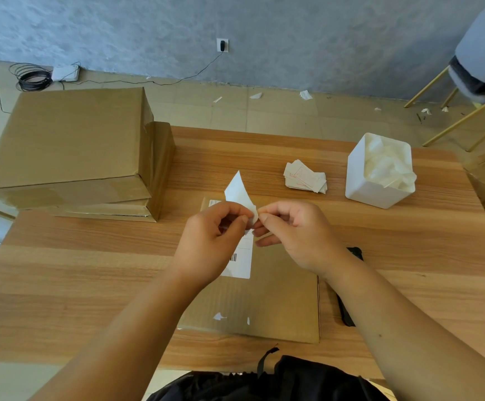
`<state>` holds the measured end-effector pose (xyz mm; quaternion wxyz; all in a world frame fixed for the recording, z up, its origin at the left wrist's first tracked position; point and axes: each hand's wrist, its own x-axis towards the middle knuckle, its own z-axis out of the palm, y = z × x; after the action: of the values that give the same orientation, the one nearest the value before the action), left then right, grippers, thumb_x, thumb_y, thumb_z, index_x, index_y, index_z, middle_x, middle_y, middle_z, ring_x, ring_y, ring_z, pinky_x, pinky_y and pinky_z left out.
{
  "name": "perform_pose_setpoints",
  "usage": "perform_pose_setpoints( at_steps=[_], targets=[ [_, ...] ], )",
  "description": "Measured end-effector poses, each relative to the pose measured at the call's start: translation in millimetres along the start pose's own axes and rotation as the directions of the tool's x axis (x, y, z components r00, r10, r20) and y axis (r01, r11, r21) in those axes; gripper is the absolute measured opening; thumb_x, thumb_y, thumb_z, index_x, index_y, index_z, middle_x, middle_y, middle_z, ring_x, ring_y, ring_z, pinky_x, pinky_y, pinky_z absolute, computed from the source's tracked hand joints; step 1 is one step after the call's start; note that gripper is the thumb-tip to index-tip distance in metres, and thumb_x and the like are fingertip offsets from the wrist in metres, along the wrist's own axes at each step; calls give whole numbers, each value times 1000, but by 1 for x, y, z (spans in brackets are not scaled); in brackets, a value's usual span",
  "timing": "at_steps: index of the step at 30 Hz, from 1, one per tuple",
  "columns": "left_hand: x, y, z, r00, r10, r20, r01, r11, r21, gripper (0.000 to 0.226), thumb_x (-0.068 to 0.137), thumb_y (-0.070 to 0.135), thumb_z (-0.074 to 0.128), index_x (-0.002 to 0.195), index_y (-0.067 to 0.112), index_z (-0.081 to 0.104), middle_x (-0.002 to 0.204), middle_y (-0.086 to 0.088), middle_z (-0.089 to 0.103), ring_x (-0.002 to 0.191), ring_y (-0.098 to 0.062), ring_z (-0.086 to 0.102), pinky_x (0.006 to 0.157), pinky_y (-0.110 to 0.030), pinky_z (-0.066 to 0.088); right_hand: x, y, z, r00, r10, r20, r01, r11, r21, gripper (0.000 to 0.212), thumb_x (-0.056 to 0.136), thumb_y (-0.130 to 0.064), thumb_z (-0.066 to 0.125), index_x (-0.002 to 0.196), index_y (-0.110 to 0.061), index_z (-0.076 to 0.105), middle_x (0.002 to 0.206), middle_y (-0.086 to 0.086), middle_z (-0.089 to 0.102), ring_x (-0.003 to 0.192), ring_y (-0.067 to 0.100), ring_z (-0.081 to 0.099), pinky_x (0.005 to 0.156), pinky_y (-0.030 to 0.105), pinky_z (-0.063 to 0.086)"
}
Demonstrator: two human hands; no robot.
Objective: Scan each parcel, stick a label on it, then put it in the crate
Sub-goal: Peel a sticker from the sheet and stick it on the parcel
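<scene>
Head view is showing the left hand (215, 235) and right hand (293, 233) each pinching a corner of a white label (239, 192), both grips closing tight on it, just above the flat parcel (267, 302) lying on the worktop (90, 270). Peeling slowly should be keeping the sticker from curling onto itself. Bare cardboard is lying open right of the printed slip (243, 267). Stacked boxes (70, 146) are crowding the left and a white bin (380, 192) the right.
</scene>
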<state>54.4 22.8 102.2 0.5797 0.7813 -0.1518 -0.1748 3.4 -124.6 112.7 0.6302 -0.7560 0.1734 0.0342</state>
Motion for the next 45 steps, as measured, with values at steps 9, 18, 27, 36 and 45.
perform_pose_setpoints(
  at_steps=[9, 18, 27, 36, 45],
  targets=[
    [1, 0, 2, 1000, 12, 0, -12, 1000, 4, 15, 89, 7, 58, 87, 17, 69, 80, -1, 69, 72, -19, 63, 58, -23, 53, 0, -3, 0, 1000, -10, -13, 10, 1000, 19, 21, 93, -3, 55, 83, -17, 67, 78, 3, 70, 75, 14, 71, 68, 30, 60],
    [2, -3, 2, 999, 52, 3, -52, 996, 70, 6, 87, 15, 64, 86, 18, 68, 78, 7, 68, 72, -7, 63, 60, -14, 50, 1, 0, 4, 999, -39, -25, 37, 997, -62, 24, 94, -7, 55, 83, -25, 67, 82, 3, 70, 79, 14, 71, 67, 29, 60],
    [1, -5, -2, 999, 26, -37, -22, 995, 102, 11, 84, 10, 63, 76, 18, 65, 65, 10, 62, 54, 1, 54, 48, -9, 41, -3, -1, 17, 995, -67, -68, 55, 985, -165, 17, 92, -11, 59, 88, -19, 73, 78, -1, 72, 73, 10, 70, 69, 26, 59],
    [-1, -7, -9, 999, 39, -6, -38, 991, 127, 9, 81, 9, 63, 73, 14, 64, 63, 8, 60, 55, 1, 53, 49, -9, 41, -8, -1, 32, 994, -40, -104, 19, 981, -195, 16, 92, -9, 57, 92, -13, 73, 82, -2, 72, 72, 10, 70, 68, 23, 59],
    [-1, -15, -14, 997, -55, 48, 56, 998, -9, 9, 82, 9, 60, 74, 10, 63, 69, -8, 64, 59, -9, 51, 58, -28, 45, -17, 2, 28, 973, 102, -208, -86, 993, 84, 19, 93, -4, 54, 81, -12, 67, 74, 4, 68, 65, 7, 68, 58, 25, 58]
  ],
)
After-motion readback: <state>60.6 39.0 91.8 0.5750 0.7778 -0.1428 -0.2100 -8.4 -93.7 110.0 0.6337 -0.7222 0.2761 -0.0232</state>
